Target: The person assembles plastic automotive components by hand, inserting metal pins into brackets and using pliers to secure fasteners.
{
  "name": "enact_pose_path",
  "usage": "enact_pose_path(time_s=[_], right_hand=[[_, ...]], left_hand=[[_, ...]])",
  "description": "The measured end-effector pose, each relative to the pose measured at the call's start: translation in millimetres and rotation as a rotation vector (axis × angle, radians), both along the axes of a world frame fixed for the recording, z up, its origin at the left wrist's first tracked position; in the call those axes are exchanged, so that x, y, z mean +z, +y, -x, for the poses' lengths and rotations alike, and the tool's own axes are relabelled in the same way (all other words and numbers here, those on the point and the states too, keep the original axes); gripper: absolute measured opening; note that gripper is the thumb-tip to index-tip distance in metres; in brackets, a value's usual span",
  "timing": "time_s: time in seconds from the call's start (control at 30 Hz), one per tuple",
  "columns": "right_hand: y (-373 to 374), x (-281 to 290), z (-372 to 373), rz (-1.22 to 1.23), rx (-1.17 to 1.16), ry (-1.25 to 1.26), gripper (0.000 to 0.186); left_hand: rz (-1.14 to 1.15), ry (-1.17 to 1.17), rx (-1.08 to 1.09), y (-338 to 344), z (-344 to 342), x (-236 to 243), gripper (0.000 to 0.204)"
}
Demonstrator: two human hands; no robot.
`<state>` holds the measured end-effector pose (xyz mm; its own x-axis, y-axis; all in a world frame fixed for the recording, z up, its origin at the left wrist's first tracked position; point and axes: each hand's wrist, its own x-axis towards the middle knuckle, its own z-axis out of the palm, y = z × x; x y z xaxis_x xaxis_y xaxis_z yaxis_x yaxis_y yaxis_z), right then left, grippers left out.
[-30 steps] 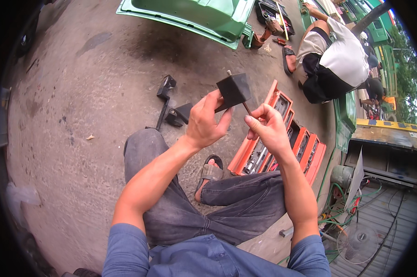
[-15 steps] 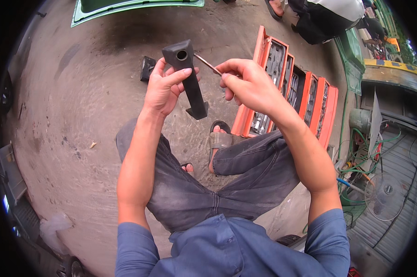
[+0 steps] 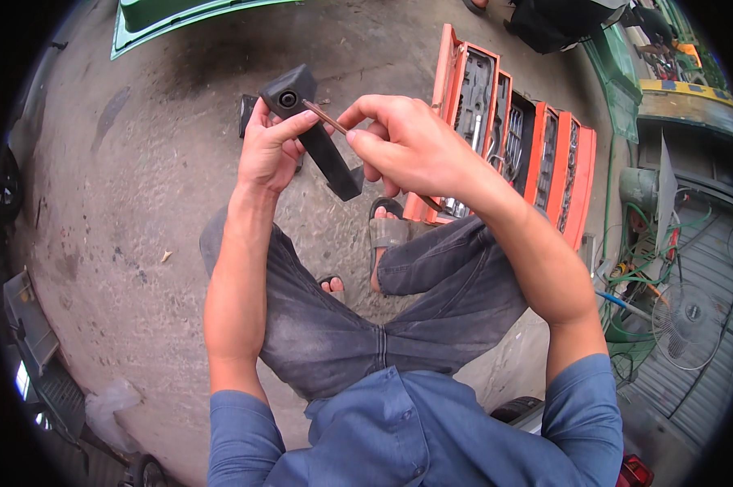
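A long black part that looks like a vehicle door handle is held tilted in my left hand, the thumb on its front and the fingers behind. A round hole with a dark insert shows at its wide upper end. My right hand is closed on a thin, reddish-brown metal rod, pinched between thumb and fingers. The rod's tip lies close beside the hole; whether it touches the part I cannot tell. Its far end shows below my right palm. Partly hidden behind my left hand, another black piece is on the ground.
An opened red cantilever toolbox with wrenches and sockets stands by my right hand. Green body panels are at the top left and upper right. A fan and tangled green hoses are at the right. A person's dark clothing shows at the top.
The rod's tip has come left to beside the hole, with my right hand following. My left hand has shifted slightly left and turned the handle, so its wide end faces me more.
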<state>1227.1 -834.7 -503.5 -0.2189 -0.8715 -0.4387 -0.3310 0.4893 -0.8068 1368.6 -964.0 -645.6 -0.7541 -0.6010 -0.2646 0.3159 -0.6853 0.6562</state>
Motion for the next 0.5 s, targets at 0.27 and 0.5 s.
enact_pose_path(time_s=[0.27, 0.5], right_hand=[[-2, -7, -3, 0.081, 0.013, 0.044, 0.03], [-5, -17, -1, 0.152, -0.044, 0.192, 0.026]], left_hand=[[0.067, -0.065, 0.102, 1, -3, -2, 0.048], [0.858, -0.493, 0.486, 16, 8, 12, 0.051]])
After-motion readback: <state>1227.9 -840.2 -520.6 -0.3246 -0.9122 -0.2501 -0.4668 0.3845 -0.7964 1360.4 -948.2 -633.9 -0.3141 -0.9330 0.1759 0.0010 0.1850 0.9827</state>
